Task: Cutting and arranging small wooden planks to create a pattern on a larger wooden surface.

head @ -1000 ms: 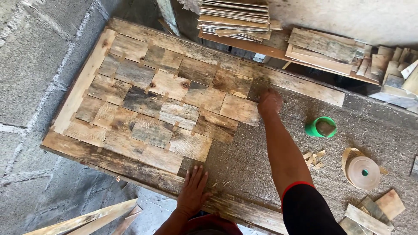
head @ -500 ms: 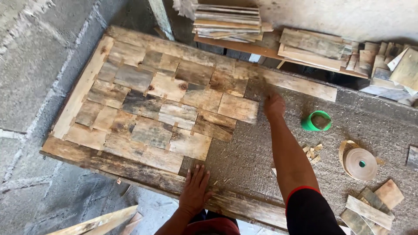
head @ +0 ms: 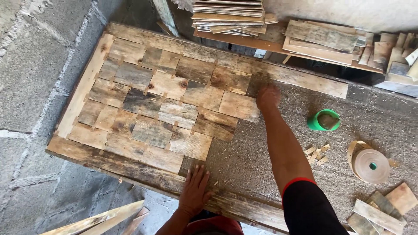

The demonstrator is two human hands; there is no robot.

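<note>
**Hands on the patchwork panel**

My right hand (head: pixel 267 96) is stretched out, palm down, on the grey board (head: pixel 278 143), blurred, so I cannot tell how its fingers lie. It touches the edge of the wood tiles, at the dark tile (head: pixel 257 85) by the top rail. My left hand (head: pixel 194 190) lies flat, fingers spread, on the near frame plank (head: pixel 130 167).

The tiled panel (head: pixel 161 109) fills the frame's left part; its long axis runs from 10 o'clock to 4 o'clock, the tile rows following it. At 3 o'clock of my right hand sits a green cup (head: pixel 323 120); at 4 o'clock lie small wood chips (head: pixel 316 154) and a roll of veneer tape (head: pixel 370 165). At 12 o'clock stands a stack of thin boards (head: pixel 228 15). Concrete floor (head: pixel 30 65) lies to the left.

Since half a second ago my right hand has moved slightly up toward the top rail; my left has stayed put.
</note>
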